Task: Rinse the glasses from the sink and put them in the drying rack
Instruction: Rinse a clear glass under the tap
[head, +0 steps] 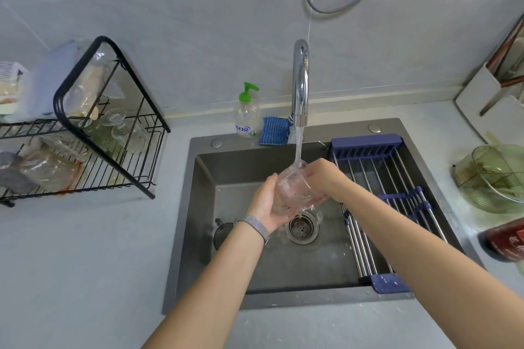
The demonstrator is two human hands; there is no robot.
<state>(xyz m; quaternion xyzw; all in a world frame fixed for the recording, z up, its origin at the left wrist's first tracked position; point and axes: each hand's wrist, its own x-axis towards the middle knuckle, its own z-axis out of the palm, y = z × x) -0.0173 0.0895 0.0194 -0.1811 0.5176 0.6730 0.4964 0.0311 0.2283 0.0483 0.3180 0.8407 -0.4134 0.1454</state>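
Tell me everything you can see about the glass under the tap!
The glass is clear, see-through and wet, tilted with its open mouth up toward the faucet, so the running water pours into it. It is held over the dark sink, just above the drain. The left hand cups it from the side and below, and the right hand holds its other side near the rim.

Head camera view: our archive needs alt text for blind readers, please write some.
Both hands, left hand and right hand, hold a clear glass under the running faucet over a dark sink. A black drying rack with glassware stands on the counter to the left.
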